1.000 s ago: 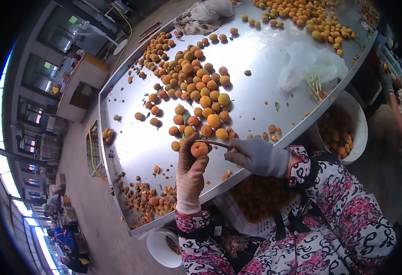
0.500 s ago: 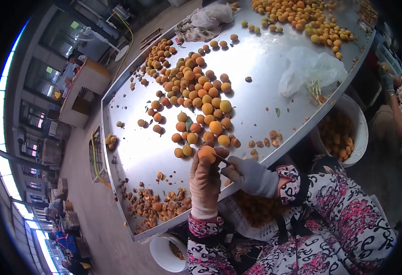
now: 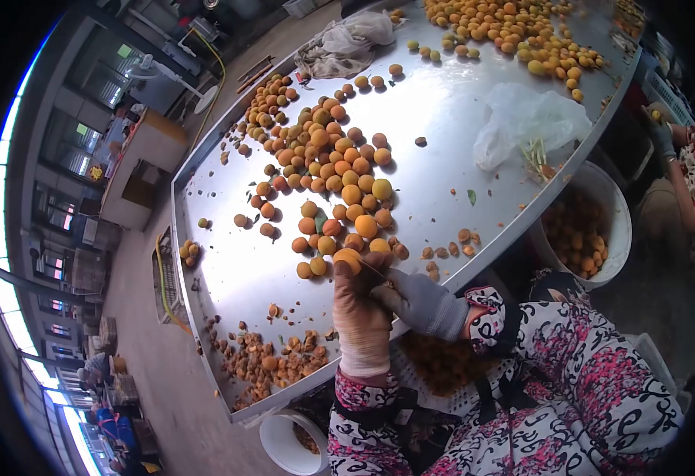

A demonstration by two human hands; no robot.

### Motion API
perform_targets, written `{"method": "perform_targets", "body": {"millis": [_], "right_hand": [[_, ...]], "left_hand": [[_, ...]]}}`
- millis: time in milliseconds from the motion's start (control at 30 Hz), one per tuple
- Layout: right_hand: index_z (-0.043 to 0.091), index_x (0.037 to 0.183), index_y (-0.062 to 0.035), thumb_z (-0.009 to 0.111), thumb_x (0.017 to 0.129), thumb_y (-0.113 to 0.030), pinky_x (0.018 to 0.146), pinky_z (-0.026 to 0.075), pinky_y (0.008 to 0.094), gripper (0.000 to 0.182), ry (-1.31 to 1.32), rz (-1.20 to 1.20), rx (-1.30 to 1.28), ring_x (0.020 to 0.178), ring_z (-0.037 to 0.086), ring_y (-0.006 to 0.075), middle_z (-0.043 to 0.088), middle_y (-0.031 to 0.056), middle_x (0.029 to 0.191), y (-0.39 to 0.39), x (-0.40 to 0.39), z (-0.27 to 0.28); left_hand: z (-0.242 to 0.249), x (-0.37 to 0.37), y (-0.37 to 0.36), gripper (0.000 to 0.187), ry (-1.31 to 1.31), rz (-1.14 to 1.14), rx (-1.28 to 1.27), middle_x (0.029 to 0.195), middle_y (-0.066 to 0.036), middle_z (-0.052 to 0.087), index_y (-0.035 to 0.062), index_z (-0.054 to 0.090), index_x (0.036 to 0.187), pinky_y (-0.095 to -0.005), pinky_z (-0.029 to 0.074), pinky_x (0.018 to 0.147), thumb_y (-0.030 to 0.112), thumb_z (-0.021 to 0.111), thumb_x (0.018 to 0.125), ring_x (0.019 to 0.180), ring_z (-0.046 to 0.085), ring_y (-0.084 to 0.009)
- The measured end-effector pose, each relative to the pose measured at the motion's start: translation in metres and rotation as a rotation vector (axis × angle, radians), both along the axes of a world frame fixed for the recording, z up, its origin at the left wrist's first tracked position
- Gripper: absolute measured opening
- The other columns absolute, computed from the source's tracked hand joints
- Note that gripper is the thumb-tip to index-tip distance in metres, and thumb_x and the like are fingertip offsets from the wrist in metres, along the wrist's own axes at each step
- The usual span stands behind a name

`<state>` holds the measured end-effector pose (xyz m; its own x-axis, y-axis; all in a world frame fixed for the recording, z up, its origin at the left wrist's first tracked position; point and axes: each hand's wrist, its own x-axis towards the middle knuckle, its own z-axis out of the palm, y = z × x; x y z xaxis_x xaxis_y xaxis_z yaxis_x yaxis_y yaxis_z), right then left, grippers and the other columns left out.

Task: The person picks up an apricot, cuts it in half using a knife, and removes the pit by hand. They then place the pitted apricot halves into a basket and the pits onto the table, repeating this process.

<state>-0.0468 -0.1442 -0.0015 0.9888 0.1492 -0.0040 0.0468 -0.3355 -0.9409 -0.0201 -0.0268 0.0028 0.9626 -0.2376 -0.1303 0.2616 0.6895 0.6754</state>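
My left hand (image 3: 361,321), in a stained pale glove, is closed around an orange apricot (image 3: 348,260) above the near edge of the metal table. Against that fruit, my right hand (image 3: 427,305) in a grey glove is closed on a thin small knife (image 3: 372,271); its handle is mostly hidden by the fingers. Just beyond both hands lies a long heap of whole apricots (image 3: 339,166). To the left, brownish apricot pieces (image 3: 272,361) are piled in the table corner. A few more pieces (image 3: 452,247) lie right of my hands.
The metal table (image 3: 236,262) has a raised rim. Under its edge stand a white bucket (image 3: 284,448) and a larger bucket (image 3: 621,238) of fruit. A basket of fruit (image 3: 451,361) sits at my lap. Plastic bags (image 3: 522,123) lie on the table. Another person's gloved hand (image 3: 663,139) is at right.
My left hand has turned, and the apricot now sits lower behind its fingers. My right hand has moved slightly left, closer to the fruit. The whole view has shifted a little.
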Motion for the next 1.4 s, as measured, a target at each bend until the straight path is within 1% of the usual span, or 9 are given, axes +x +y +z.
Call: {"method": "perform_targets", "body": {"millis": [100, 200, 300, 500, 767, 867, 933, 1033, 1400], "right_hand": [[0.05, 0.108, -0.0051, 0.047, 0.089, -0.035, 0.063, 0.046, 0.0428, 0.035, -0.022, -0.013, -0.012, 0.075, 0.059, 0.0392, 0.059, 0.0223, 0.075, -0.005, 0.003, 0.004], [0.051, 0.103, -0.0044, 0.047, 0.09, -0.036, 0.063, 0.046, 0.0435, 0.034, 0.001, 0.073, -0.033, 0.074, 0.059, 0.0382, 0.059, 0.022, 0.075, -0.016, 0.012, 0.009], [0.051, 0.103, -0.0043, 0.047, 0.09, -0.036, 0.063, 0.046, 0.0434, 0.035, -0.004, 0.101, -0.032, 0.075, 0.059, 0.0381, 0.059, 0.0225, 0.076, -0.016, 0.008, 0.011], [0.05, 0.11, -0.0049, 0.049, 0.089, -0.031, 0.06, 0.045, 0.0408, 0.034, -0.077, -0.034, 0.059, 0.071, 0.059, 0.0387, 0.058, 0.0217, 0.072, 0.005, 0.001, -0.004], [0.049, 0.102, -0.0061, 0.047, 0.089, -0.038, 0.06, 0.046, 0.045, 0.035, -0.084, 0.039, -0.007, 0.07, 0.058, 0.0394, 0.058, 0.0217, 0.071, -0.006, 0.008, 0.004], [0.047, 0.109, -0.0083, 0.044, 0.089, -0.04, 0.059, 0.046, 0.046, 0.038, -0.031, 0.02, -0.069, 0.068, 0.058, 0.0393, 0.058, 0.0211, 0.069, 0.005, 0.003, -0.008], [0.046, 0.115, -0.009, 0.044, 0.09, -0.038, 0.058, 0.045, 0.0452, 0.039, -0.059, -0.014, -0.08, 0.067, 0.058, 0.0394, 0.058, 0.0206, 0.068, 0.009, 0.002, -0.008], [0.035, 0.131, -0.0128, 0.043, 0.09, -0.037, 0.057, 0.044, 0.0455, 0.048, -0.095, -0.039, -0.13, 0.064, 0.057, 0.0399, 0.058, 0.0204, 0.067, 0.009, 0.003, -0.01], [0.055, 0.099, -0.0015, 0.047, 0.09, -0.034, 0.065, 0.046, 0.0354, 0.035, 0.1, -0.08, 0.35, 0.075, 0.06, 0.0322, 0.059, 0.0203, 0.077, 0.023, -0.001, -0.015]], "left_hand": [[-0.001, 0.006, 0.004, 0.042, 0.091, -0.008, -0.112, 0.102, -0.009, 0.058, 0.0052, 0.047, 0.118, -0.0285, 0.041, 0.087, 0.033, 0.054, 0.088, 0.1, 0.053, -0.0184], [0.019, 0.009, 0.012, 0.037, -0.213, 0.081, 0.404, 0.112, -0.007, 0.053, 0.0042, 0.046, 0.12, -0.0285, 0.039, 0.092, 0.021, 0.054, 0.088, 0.105, 0.05, -0.0154], [0.029, 0.003, 0.017, 0.034, -0.281, 0.104, 0.568, 0.107, -0.01, 0.056, 0.0023, 0.047, 0.117, -0.0312, 0.041, 0.091, 0.02, 0.052, 0.089, 0.102, 0.053, -0.0197], [0.0, -0.001, -0.002, 0.047, 0.049, 0.091, 0.071, 0.095, -0.011, 0.06, 0.0001, 0.051, 0.109, -0.0309, 0.043, 0.085, 0.042, 0.051, 0.088, 0.091, 0.057, -0.0194], [0.011, 0.006, 0.01, 0.047, -0.086, 0.12, 0.348, 0.111, -0.009, 0.053, 0.0014, 0.048, 0.116, -0.0277, 0.039, 0.091, 0.039, 0.053, 0.087, 0.103, 0.051, -0.0159], [0.013, 0.003, 0.003, 0.046, -0.175, 0.216, 0.421, 0.102, -0.009, 0.056, 0.0019, 0.049, 0.113, -0.0286, 0.043, 0.085, 0.04, 0.052, 0.088, 0.096, 0.054, -0.0162], [0.015, -0.001, -0.007, 0.044, 0.084, 0.18, 0.135, 0.088, -0.008, 0.058, 0.003, 0.05, 0.108, -0.0273, 0.045, 0.074, 0.043, 0.05, 0.088, 0.082, 0.055, -0.0149], [0.017, 0.004, -0.01, 0.044, 0.164, 0.142, 0.075, 0.076, -0.006, 0.057, 0.0036, 0.052, 0.104, -0.0249, 0.043, 0.064, 0.045, 0.048, 0.089, 0.07, 0.053, -0.0132], [0.013, 0.006, -0.009, 0.045, 0.075, 0.215, 0.356, 0.073, -0.003, 0.054, 0.0017, 0.052, 0.106, -0.024, 0.04, 0.066, 0.043, 0.042, 0.092, 0.071, 0.05, -0.0112]]}}
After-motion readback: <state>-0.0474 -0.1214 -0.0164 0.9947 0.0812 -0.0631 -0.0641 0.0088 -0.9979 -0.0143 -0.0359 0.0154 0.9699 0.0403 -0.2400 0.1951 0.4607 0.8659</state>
